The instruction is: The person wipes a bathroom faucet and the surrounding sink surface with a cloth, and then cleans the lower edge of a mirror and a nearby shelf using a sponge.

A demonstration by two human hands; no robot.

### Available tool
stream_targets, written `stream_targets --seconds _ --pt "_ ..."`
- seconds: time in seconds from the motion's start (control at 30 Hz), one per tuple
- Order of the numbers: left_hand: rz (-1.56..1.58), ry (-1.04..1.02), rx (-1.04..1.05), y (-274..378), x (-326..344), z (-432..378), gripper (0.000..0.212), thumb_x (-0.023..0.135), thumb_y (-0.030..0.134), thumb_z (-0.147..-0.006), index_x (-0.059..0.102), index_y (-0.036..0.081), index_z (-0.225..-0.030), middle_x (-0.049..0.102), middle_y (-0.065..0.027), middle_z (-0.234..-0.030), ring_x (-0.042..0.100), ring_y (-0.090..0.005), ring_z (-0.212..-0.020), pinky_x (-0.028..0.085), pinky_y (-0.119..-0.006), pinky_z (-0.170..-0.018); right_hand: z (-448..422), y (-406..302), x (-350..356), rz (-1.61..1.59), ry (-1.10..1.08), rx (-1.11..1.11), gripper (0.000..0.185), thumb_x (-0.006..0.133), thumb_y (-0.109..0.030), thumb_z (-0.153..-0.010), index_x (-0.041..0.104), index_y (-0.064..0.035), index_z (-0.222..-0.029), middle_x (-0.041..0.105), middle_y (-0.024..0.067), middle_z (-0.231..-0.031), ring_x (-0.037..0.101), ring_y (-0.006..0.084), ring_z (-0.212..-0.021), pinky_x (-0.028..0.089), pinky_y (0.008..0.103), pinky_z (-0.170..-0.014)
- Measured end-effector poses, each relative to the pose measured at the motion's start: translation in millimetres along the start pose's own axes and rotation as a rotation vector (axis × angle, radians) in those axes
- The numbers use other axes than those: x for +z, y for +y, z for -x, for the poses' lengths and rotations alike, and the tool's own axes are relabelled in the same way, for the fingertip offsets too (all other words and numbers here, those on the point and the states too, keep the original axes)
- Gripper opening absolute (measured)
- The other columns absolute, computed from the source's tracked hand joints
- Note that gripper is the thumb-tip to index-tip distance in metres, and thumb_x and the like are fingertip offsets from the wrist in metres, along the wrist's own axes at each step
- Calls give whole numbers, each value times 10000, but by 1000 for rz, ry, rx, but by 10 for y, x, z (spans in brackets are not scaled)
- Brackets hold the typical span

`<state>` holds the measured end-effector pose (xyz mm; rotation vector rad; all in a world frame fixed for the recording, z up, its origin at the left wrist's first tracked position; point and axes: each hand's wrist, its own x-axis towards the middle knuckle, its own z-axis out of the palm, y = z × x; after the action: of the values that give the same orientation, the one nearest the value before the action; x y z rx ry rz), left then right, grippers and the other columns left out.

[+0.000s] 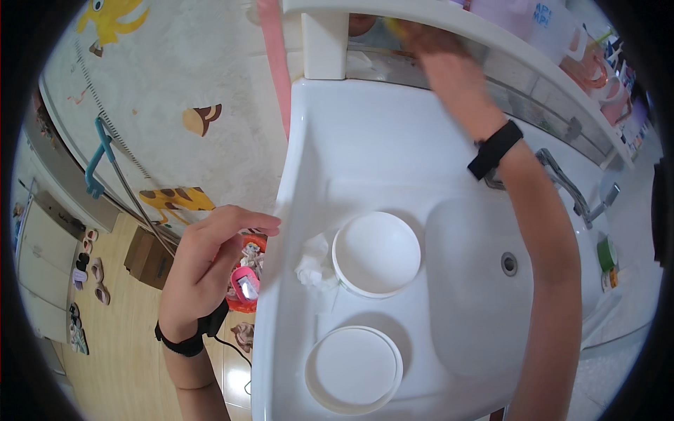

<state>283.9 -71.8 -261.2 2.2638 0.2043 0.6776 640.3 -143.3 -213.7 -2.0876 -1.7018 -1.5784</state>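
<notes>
In the head view my right hand [439,47] reaches under the white shelf to the mirror behind the sink. It is blurred; something yellow shows at its fingers, and its grip cannot be made out. My left hand [202,260] hangs beside the sink's left rim, fingers bent and apart, holding nothing. A white round bowl [378,254] rests on the sink's ledge, with crumpled white tissue [315,263] touching its left side. Nearer to me lies a white round container or lid [353,368]. Both wrists wear black straps.
The white sink [389,131] has a drain [508,263] and a metal faucet [566,184] at right. Green tape [606,252] lies beyond it. Jugs [553,31] stand on the shelf [474,31]. At left are a mop handle [126,179], a cardboard box [149,258] and a red basket [245,308].
</notes>
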Motion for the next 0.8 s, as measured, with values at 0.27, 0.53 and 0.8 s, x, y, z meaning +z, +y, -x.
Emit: stream_targets --seconds 0.27,0.53,0.8 --pt "-22 -13 -6 10 10 -7 396 355 -110 -675 594 -25 -979 607 -130 -910 570 -254 -846 421 -290 -773 141 143 96 -16 55 -11 503 506 -81 -786 429 -91 -1284 523 45 -1205 541 219 -1017 494 295 -818" --pt "-44 -14 -2 36 16 -1 397 352 -108 -679 595 -25 -982 609 -134 -902 576 -250 -840 424 -285 -773 247 224 24 -73 89 0 555 450 -33 -812 354 -141 -1348 455 88 -1288 473 269 -1115 422 359 -924" --pt "-19 -44 -75 182 74 -119 397 337 -108 -679 598 -27 -966 606 -134 -886 576 -248 -794 430 -285 -740 -31 -203 126 -252 169 -194 487 428 -25 -813 422 -105 -1294 497 48 -1239 483 223 -1107 410 342 -935"
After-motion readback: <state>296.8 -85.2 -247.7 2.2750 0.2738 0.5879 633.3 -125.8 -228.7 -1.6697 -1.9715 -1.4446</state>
